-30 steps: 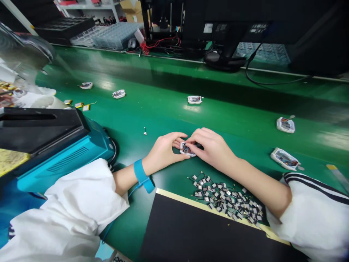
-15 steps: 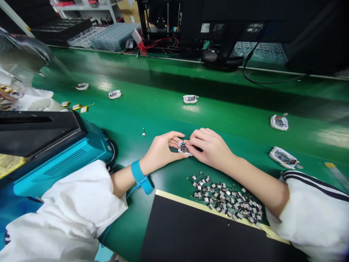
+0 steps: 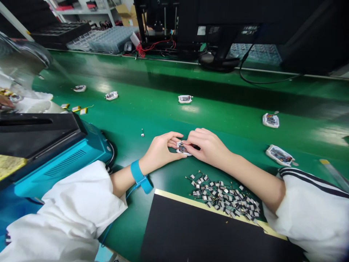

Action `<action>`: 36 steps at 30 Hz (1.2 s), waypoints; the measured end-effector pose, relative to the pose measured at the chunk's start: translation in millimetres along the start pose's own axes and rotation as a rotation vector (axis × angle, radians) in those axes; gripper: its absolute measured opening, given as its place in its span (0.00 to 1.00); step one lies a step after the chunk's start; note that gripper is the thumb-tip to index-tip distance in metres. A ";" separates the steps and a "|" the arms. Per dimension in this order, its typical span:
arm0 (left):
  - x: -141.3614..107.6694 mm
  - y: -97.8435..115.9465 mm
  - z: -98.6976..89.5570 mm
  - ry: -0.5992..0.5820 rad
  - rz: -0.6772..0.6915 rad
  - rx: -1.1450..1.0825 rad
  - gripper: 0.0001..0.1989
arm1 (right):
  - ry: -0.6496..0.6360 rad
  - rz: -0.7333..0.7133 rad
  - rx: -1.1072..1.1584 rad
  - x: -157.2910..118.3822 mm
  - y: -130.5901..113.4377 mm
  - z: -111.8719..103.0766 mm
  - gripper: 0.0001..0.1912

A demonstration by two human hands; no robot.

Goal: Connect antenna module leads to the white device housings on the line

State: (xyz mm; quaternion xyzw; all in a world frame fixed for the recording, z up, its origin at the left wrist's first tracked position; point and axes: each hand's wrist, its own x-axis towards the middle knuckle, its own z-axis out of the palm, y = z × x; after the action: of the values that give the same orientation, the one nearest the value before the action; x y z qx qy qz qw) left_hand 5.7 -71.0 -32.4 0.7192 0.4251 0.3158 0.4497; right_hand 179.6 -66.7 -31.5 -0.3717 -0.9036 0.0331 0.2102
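Between my hands is a small white device casing with its circuitry exposed. My left hand grips it from the left, thumb along the near edge and fingers behind the far edge. A blue wrist strap circles my left wrist. My right hand is closed at the casing's right side, its thumb and fingertips pinched over the inside; whatever they pinch is too small to make out. Closer to me, below my right forearm, lies a pile of small dark-and-silver parts with short leads.
Similar open casings stand spread over the green table. One loose small part lies left of centre, with yellow battery packs farther left. A teal machine borders the left, a black sheet the front, a monitor the back.
The whole view has shifted slightly, so the table items appear a little farther left. Both hands stay at the casing in nearly the same pose.
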 end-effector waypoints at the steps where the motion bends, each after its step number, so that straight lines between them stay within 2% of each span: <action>1: 0.0 0.0 0.1 0.000 0.005 0.001 0.25 | -0.019 -0.023 -0.040 -0.6 -0.1 -2.3 0.11; 6: 0.6 0.5 0.1 0.003 0.009 0.003 0.25 | -0.103 -0.056 -0.124 -4.2 -1.2 -11.9 0.15; 11: 0.5 -0.4 0.0 -0.003 -0.010 0.004 0.27 | 0.036 -0.052 -0.138 -4.2 -4.4 -3.9 0.12; 13: 0.2 -0.9 0.0 -0.002 -0.019 -0.001 0.28 | 0.034 -0.037 -0.127 -2.0 -5.6 -0.8 0.11; 17: -0.5 -0.4 -0.7 0.002 0.015 0.002 0.27 | -0.022 -0.061 -0.179 6.1 -8.7 -4.0 0.09; 23: 0.2 -1.1 -1.6 0.045 0.059 0.069 0.26 | -0.132 -0.212 -0.267 21.7 -14.6 -11.9 0.07; 27: -0.4 -2.1 0.2 0.049 0.081 0.100 0.19 | -0.241 -0.309 -0.243 29.3 -16.3 -16.4 0.08; 29: -1.6 -1.3 0.3 0.046 0.085 0.112 0.19 | -0.291 -0.324 -0.194 34.8 -10.3 -22.6 0.07; 31: -1.6 0.5 -3.2 0.058 0.085 0.132 0.25 | -0.317 -0.298 -0.133 45.1 4.2 -30.2 0.06; 33: 2.0 2.5 -12.4 0.122 0.072 0.175 0.28 | -0.279 -0.194 -0.096 61.2 26.1 -35.0 0.07; 36: 18.9 2.1 -35.6 0.329 0.017 0.286 0.26 | -0.160 0.061 -0.118 90.9 61.6 -29.3 0.20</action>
State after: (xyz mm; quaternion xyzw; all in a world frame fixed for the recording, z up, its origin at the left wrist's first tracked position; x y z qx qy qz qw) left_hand -15.1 -41.1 -15.0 0.7181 0.5273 0.3689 0.2650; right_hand 174.3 37.3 14.1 -0.4068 -0.9062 0.0155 0.1141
